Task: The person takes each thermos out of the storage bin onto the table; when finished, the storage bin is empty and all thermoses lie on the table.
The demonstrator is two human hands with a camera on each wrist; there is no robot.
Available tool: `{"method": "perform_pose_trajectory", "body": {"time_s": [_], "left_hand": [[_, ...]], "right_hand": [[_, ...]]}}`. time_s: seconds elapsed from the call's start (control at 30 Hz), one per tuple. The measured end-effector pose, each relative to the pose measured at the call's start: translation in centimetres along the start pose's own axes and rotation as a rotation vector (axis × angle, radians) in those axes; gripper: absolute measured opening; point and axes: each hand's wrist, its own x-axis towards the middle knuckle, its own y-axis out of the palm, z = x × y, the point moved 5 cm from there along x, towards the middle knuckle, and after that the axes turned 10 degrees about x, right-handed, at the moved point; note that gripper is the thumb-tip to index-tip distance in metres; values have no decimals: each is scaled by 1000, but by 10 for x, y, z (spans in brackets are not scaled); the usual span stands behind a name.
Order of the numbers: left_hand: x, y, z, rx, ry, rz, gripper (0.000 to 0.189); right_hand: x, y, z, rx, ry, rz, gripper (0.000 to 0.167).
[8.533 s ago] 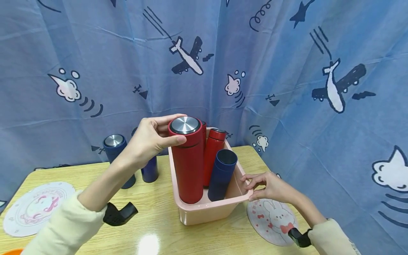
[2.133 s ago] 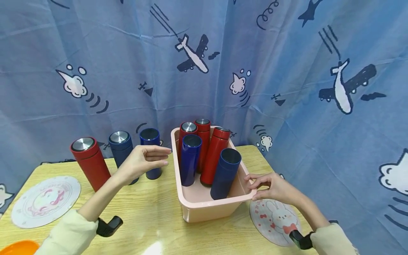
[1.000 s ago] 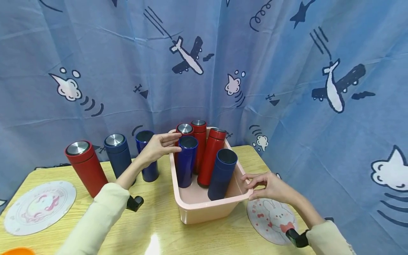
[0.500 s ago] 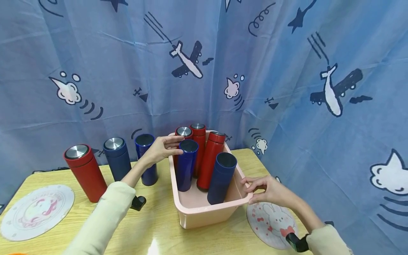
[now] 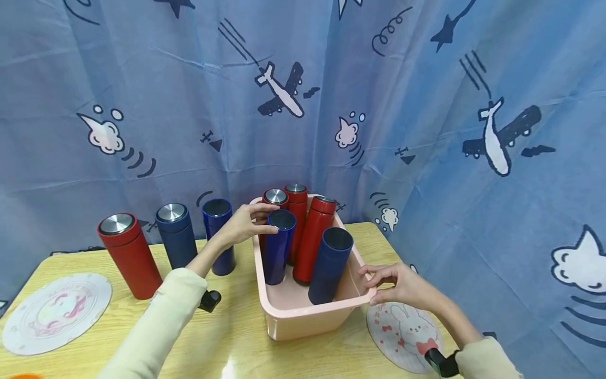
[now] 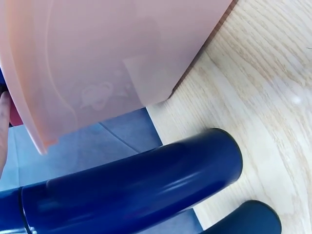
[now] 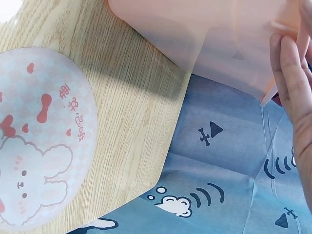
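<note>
A pink plastic bin (image 5: 312, 316) holds several thermos flasks. My left hand (image 5: 243, 223) grips a glossy blue thermos (image 5: 278, 252) in it near its dark lid, thumb on the near side and fingers behind. Behind that thermos stand red ones, among them a leaning red thermos (image 5: 313, 242); a matte navy thermos (image 5: 330, 266) leans in front. My right hand (image 5: 395, 284) pinches the bin's right rim between thumb and fingers; the right wrist view shows those fingers (image 7: 290, 73) against the bin wall. In the left wrist view only a fingertip shows at the left edge.
Left of the bin on the wooden table (image 5: 236, 326) stand a large red thermos (image 5: 130, 258), a navy thermos (image 5: 176, 237) and a glossy blue thermos (image 5: 222, 258). Round mats lie left (image 5: 57, 313) and right (image 5: 402, 337). A blue curtain (image 5: 189, 105) hangs behind.
Earlier my left hand held the large red thermos over the bin; that now stands on the table at left. The left hand has since moved right onto the blue thermos. My right hand stays put.
</note>
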Motion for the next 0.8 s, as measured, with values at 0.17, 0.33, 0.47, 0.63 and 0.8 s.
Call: {"method": "perform_pose_trajectory", "body": {"time_s": [0.17, 0.33, 0.47, 0.63, 0.8], "left_hand": [[0, 4, 2, -67, 15, 31, 54], [2, 7, 0, -112, 49, 64, 57], [6, 10, -3, -46, 68, 100, 63], [5, 11, -5, -13, 69, 146, 64], [0, 10, -1, -95, 83, 171, 64]], "right_hand": [[0, 1, -1, -4, 6, 2, 24], [2, 0, -1, -15, 16, -10, 24], [1, -3, -2, -20, 19, -16, 25], [0, -4, -2, -25, 13, -10, 25], [3, -2, -2, -21, 5, -6, 25]]}}
